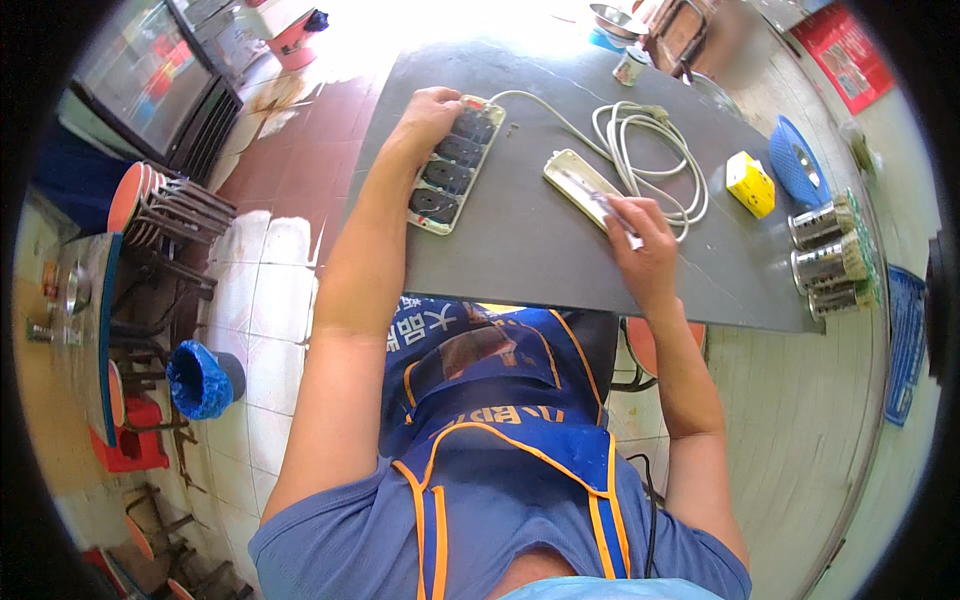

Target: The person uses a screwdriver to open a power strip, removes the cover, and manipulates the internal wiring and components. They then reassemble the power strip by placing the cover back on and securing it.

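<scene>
On the grey table (510, 247) lies a power strip housing (456, 172) with dark socket inserts showing. My left hand (436, 112) grips its upper left edge. A white cable (540, 101) runs from its top end to a loose coil (637, 142) with a plug. Left of that coil lies a long pale plastic cover (574, 176). My right hand (645, 236) holds a slim tool, seemingly a screwdriver (600, 201), over this cover; its tip is blurred. A few small screws (513, 130) lie between the housing and the cover.
A yellow box (750, 184), a blue plastic basket (799, 161) and several metal canisters (825, 262) stand along the table's right side. Near the far edge are a can (631, 66) and a metal bowl (619, 21). The table's near edge lies just before my apron.
</scene>
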Action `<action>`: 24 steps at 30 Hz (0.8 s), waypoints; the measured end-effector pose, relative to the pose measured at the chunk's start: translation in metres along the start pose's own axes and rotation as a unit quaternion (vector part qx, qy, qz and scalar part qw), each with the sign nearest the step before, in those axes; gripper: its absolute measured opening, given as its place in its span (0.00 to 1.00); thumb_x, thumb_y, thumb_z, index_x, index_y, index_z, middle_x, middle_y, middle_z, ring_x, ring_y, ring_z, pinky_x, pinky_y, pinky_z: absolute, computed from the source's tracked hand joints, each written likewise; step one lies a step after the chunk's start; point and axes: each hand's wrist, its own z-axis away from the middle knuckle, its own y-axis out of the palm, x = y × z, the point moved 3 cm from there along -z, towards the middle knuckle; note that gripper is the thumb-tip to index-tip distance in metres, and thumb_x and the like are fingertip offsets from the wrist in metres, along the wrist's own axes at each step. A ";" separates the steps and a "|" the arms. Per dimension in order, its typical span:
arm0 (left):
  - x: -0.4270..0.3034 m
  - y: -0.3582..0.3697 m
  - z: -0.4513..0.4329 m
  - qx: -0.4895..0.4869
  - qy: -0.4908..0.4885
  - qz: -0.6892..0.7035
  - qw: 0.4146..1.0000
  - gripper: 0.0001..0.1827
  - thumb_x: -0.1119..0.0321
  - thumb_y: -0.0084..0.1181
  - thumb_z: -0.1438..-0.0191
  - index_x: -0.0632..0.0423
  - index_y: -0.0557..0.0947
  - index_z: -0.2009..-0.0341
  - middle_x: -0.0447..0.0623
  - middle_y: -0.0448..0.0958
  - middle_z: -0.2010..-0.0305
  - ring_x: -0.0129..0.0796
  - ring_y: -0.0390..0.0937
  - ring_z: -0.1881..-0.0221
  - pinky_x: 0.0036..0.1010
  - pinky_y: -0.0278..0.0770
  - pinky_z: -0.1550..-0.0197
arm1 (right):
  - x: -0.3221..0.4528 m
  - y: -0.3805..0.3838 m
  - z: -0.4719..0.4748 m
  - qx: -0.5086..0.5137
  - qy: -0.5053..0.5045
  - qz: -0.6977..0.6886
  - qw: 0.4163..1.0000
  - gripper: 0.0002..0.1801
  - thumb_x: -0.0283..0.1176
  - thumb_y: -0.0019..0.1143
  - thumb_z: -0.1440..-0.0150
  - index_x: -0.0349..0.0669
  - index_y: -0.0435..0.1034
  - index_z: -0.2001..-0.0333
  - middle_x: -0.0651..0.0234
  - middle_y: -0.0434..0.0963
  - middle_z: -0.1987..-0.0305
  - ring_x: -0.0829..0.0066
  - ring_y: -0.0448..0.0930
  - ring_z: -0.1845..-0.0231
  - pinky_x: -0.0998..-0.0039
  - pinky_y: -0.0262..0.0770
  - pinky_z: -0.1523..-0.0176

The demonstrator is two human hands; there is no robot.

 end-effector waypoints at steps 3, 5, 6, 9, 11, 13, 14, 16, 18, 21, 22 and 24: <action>0.013 -0.014 -0.010 -0.023 0.033 -0.052 0.998 0.21 0.72 0.57 0.39 0.65 0.81 0.42 0.54 0.84 0.53 0.34 0.82 0.57 0.29 0.80 0.53 | 0.023 0.020 0.018 0.050 -0.099 0.033 0.993 0.13 0.22 0.67 0.44 0.40 0.81 0.54 0.62 0.82 0.63 0.62 0.83 0.60 0.65 0.81 0.56; 0.017 -0.020 -0.015 -0.053 0.049 -0.099 0.992 0.21 0.70 0.56 0.40 0.64 0.82 0.42 0.59 0.84 0.50 0.40 0.82 0.53 0.33 0.79 0.48 | 0.034 0.022 0.023 0.083 -0.094 0.066 0.990 0.14 0.21 0.69 0.46 0.39 0.81 0.54 0.61 0.83 0.61 0.61 0.83 0.58 0.65 0.81 0.54; 0.018 -0.022 -0.017 -0.067 0.058 -0.122 0.989 0.22 0.69 0.55 0.40 0.63 0.82 0.43 0.61 0.84 0.48 0.45 0.83 0.49 0.35 0.78 0.44 | 0.031 0.025 0.026 0.081 -0.095 0.084 0.989 0.14 0.22 0.69 0.47 0.40 0.81 0.54 0.61 0.83 0.61 0.60 0.82 0.58 0.64 0.81 0.54; 0.024 -0.033 -0.025 -0.100 0.088 -0.201 0.970 0.21 0.66 0.54 0.40 0.60 0.84 0.44 0.64 0.82 0.44 0.54 0.81 0.42 0.40 0.76 0.37 | 0.024 0.028 0.029 0.061 -0.081 0.139 0.985 0.13 0.25 0.70 0.47 0.41 0.81 0.57 0.63 0.82 0.61 0.60 0.81 0.58 0.62 0.80 0.54; 0.011 -0.028 -0.011 -0.109 0.087 -0.242 0.960 0.21 0.66 0.54 0.40 0.59 0.84 0.45 0.65 0.82 0.44 0.56 0.80 0.41 0.41 0.75 0.36 | 0.022 0.026 0.029 0.048 -0.063 0.166 0.983 0.12 0.27 0.69 0.48 0.42 0.81 0.58 0.65 0.81 0.62 0.60 0.81 0.58 0.62 0.79 0.54; 0.011 -0.028 -0.010 -0.140 0.123 -0.289 0.939 0.19 0.65 0.52 0.38 0.56 0.84 0.45 0.66 0.81 0.43 0.58 0.78 0.40 0.42 0.74 0.35 | 0.027 0.025 0.028 0.047 -0.070 0.181 0.980 0.11 0.29 0.69 0.47 0.41 0.80 0.59 0.65 0.81 0.61 0.59 0.80 0.58 0.61 0.78 0.53; 0.011 -0.027 -0.009 -0.142 0.133 -0.324 0.926 0.20 0.65 0.51 0.38 0.56 0.83 0.43 0.66 0.80 0.42 0.58 0.77 0.39 0.44 0.74 0.35 | 0.028 0.025 0.029 0.044 -0.063 0.180 0.981 0.11 0.29 0.69 0.47 0.41 0.80 0.59 0.65 0.81 0.62 0.59 0.80 0.58 0.61 0.78 0.53; 0.012 -0.029 -0.009 -0.123 0.108 -0.329 0.930 0.22 0.65 0.52 0.38 0.55 0.82 0.41 0.66 0.79 0.41 0.59 0.76 0.38 0.45 0.73 0.34 | 0.030 0.024 0.028 0.030 -0.057 0.177 0.982 0.11 0.29 0.69 0.46 0.40 0.80 0.59 0.65 0.80 0.63 0.59 0.80 0.59 0.60 0.78 0.54; 0.006 -0.029 -0.002 -0.122 0.111 -0.312 0.936 0.24 0.66 0.53 0.40 0.57 0.81 0.40 0.68 0.79 0.41 0.59 0.77 0.37 0.44 0.73 0.34 | 0.027 0.023 0.029 0.021 -0.051 0.176 0.983 0.10 0.29 0.69 0.46 0.41 0.80 0.59 0.64 0.80 0.63 0.59 0.79 0.59 0.60 0.78 0.54; 0.004 -0.031 0.000 -0.131 0.108 -0.323 0.931 0.25 0.66 0.54 0.41 0.61 0.80 0.40 0.69 0.79 0.41 0.58 0.77 0.38 0.43 0.74 0.35 | 0.019 0.023 0.030 0.012 -0.032 0.183 0.983 0.10 0.29 0.69 0.46 0.41 0.80 0.60 0.65 0.79 0.63 0.59 0.79 0.59 0.60 0.77 0.55; 0.004 -0.031 0.000 -0.133 0.107 -0.325 0.930 0.25 0.66 0.54 0.41 0.62 0.80 0.40 0.69 0.79 0.42 0.58 0.78 0.38 0.43 0.74 0.35 | 0.018 0.023 0.031 0.010 -0.026 0.186 0.982 0.10 0.30 0.68 0.46 0.41 0.80 0.60 0.65 0.79 0.63 0.59 0.79 0.59 0.59 0.77 0.55; 0.004 -0.034 -0.001 -0.130 0.095 -0.310 0.937 0.25 0.65 0.55 0.41 0.62 0.80 0.40 0.69 0.80 0.43 0.57 0.79 0.40 0.43 0.75 0.36 | 0.014 0.023 0.029 0.004 -0.024 0.186 0.982 0.10 0.30 0.68 0.46 0.41 0.80 0.60 0.64 0.78 0.64 0.59 0.78 0.59 0.59 0.77 0.56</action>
